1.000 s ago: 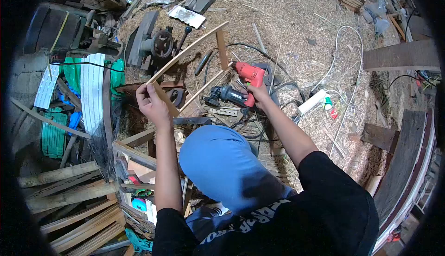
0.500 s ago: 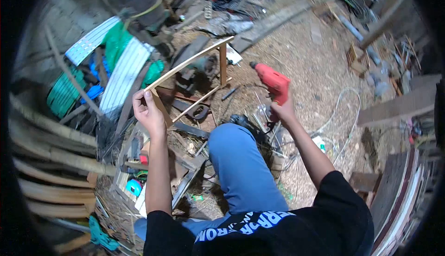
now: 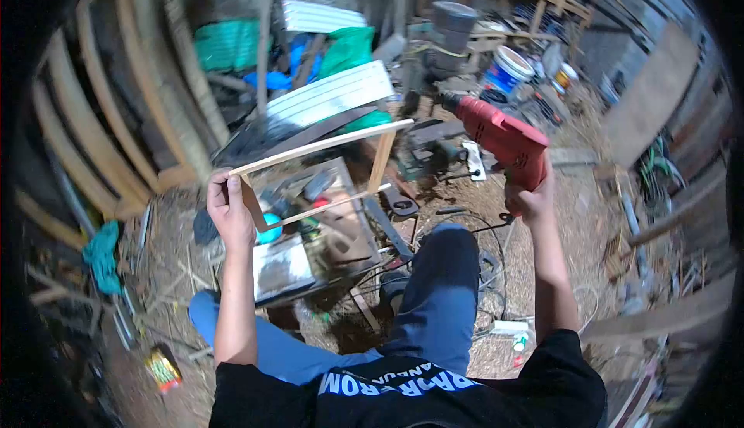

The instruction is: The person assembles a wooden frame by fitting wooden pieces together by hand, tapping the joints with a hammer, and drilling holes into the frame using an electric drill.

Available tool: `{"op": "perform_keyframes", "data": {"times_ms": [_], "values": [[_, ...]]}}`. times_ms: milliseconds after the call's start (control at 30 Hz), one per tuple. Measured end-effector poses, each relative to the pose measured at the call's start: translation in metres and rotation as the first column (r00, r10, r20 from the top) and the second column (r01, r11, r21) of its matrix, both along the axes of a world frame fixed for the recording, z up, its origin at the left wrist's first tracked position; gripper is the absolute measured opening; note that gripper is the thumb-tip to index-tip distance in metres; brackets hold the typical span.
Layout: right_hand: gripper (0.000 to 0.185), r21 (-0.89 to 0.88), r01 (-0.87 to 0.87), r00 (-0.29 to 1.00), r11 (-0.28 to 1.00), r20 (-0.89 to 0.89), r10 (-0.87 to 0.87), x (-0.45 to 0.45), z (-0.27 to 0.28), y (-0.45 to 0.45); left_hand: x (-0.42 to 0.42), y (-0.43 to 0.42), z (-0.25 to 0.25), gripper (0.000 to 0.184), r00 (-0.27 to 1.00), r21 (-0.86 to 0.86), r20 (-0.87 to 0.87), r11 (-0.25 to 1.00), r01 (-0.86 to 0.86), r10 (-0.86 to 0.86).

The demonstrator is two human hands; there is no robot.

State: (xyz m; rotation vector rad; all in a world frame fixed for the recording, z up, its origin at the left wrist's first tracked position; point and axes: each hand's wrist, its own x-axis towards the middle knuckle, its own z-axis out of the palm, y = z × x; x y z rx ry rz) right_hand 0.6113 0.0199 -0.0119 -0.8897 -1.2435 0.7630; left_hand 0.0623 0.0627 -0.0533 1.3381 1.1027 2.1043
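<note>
My left hand (image 3: 232, 213) grips the near left corner of a rectangular wooden frame (image 3: 325, 145), thumb pressed on its top strip. The frame is held up in the air, tilted, with two long thin strips joined by shorter end pieces. In my right hand (image 3: 531, 194) is a red power drill (image 3: 502, 140), its handle wrapped by my fingers. The drill's dark chuck points up and to the left, above the frame's far end and apart from it. A dark cord hangs from below the drill handle.
Below the frame sits a low work surface (image 3: 283, 269) cluttered with tools, including a handsaw (image 3: 403, 205) beside it. A blue and white bucket (image 3: 508, 70) stands at the back. Bent wooden pieces (image 3: 93, 130) lean at the left. A power strip (image 3: 509, 326) lies on the ground.
My view has swung to the left. The drill has been raised and brought closer to the frame's far end. My left hand keeps its hold on the frame.
</note>
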Motion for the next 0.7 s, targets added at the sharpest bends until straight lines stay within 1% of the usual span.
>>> {"op": "perform_keyframes", "data": {"times_ms": [33, 67, 133, 167, 200, 233, 333, 367, 433, 467, 500, 533, 567, 633, 667, 700], "values": [[0.091, 0.04, -0.034, 0.999, 0.999, 0.009, 0.034, -0.014, 0.009, 0.011, -0.019, -0.017, -0.005, 0.01, 1.0, -0.045, 0.021, 0.999, -0.003, 0.004], [0.092, 0.055, -0.071, 0.997, 0.996, 0.023, 0.069, -0.028, 0.016, 0.018, -0.035, -0.029, -0.011, 0.008, 1.0, -0.007, 0.001, 1.0, -0.021, 0.021], [0.089, 0.064, -0.174, 0.984, 0.983, 0.055, 0.171, -0.07, 0.051, 0.023, -0.067, -0.049, -0.029, 0.007, 0.999, -0.006, 0.017, 0.999, -0.051, 0.051], [0.087, 0.047, -0.233, 0.97, 0.971, 0.079, 0.229, -0.094, 0.07, 0.019, -0.077, -0.059, -0.032, 0.007, 0.997, -0.004, 0.031, 0.998, -0.064, 0.064], [0.085, 0.017, -0.27, 0.958, 0.963, 0.104, 0.267, -0.115, 0.087, 0.015, -0.084, -0.069, -0.034, 0.006, 0.995, -0.005, 0.079, 0.999, -0.053, 0.054], [0.083, -0.043, -0.278, 0.948, 0.96, 0.147, 0.282, -0.131, 0.101, 0.011, -0.092, -0.078, -0.037, 0.007, 0.994, -0.005, 0.098, 0.999, -0.046, 0.046], [0.082, -0.11, -0.382, 0.902, 0.918, 0.174, 0.396, -0.166, 0.125, 0.012, -0.115, -0.094, -0.047, 0.008, 0.99, 0.004, 0.14, 1.0, -0.021, 0.02], [0.081, -0.128, -0.376, 0.899, 0.918, 0.191, 0.395, -0.175, 0.129, 0.013, -0.12, -0.1, -0.051, 0.008, 0.989, 0.001, 0.146, 1.0, 0.004, -0.005], [0.081, -0.165, -0.363, 0.892, 0.917, 0.224, 0.393, -0.189, 0.136, 0.015, -0.114, -0.111, -0.048, 0.009, 0.974, -0.001, 0.223, 0.999, 0.049, -0.048], [0.078, -0.177, -0.374, 0.885, 0.91, 0.226, 0.407, -0.198, 0.142, 0.012, -0.112, -0.114, -0.047, 0.01, 0.988, -0.055, 0.149, 0.998, -0.015, 0.023], [0.075, -0.189, -0.385, 0.878, 0.904, 0.227, 0.421, -0.206, 0.149, 0.01, -0.11, -0.113, -0.047, 0.009, 0.991, -0.059, 0.122, 0.997, -0.043, 0.05], [0.075, -0.179, -0.388, 0.875, 0.904, 0.238, 0.422, -0.213, 0.151, 0.011, -0.109, -0.112, -0.046, 0.008, 0.993, -0.049, 0.11, 0.998, -0.046, 0.052], [0.074, -0.218, -0.409, 0.853, 0.886, 0.253, 0.456, -0.217, 0.158, 0.009, -0.109, -0.111, -0.045, 0.008, 0.994, -0.039, 0.099, 0.998, -0.045, 0.049], [0.072, -0.268, -0.433, 0.819, 0.861, 0.282, 0.5, -0.224, 0.167, 0.006, -0.111, -0.109, -0.049, 0.008, 0.993, -0.097, 0.119, 0.995, 0.007, 0.004], [0.071, -0.278, -0.436, 0.808, 0.856, 0.297, 0.508, -0.227, 0.17, 0.006, -0.11, -0.109, -0.051, 0.009, 0.991, -0.09, 0.136, 0.996, 0.022, -0.01], [0.071, -0.286, -0.438, 0.799, 0.852, 0.312, 0.515, -0.232, 0.172, 0.005, -0.108, -0.107, -0.054, 0.01, 0.991, -0.008, 0.126, 0.999, 0.038, -0.036]]}}
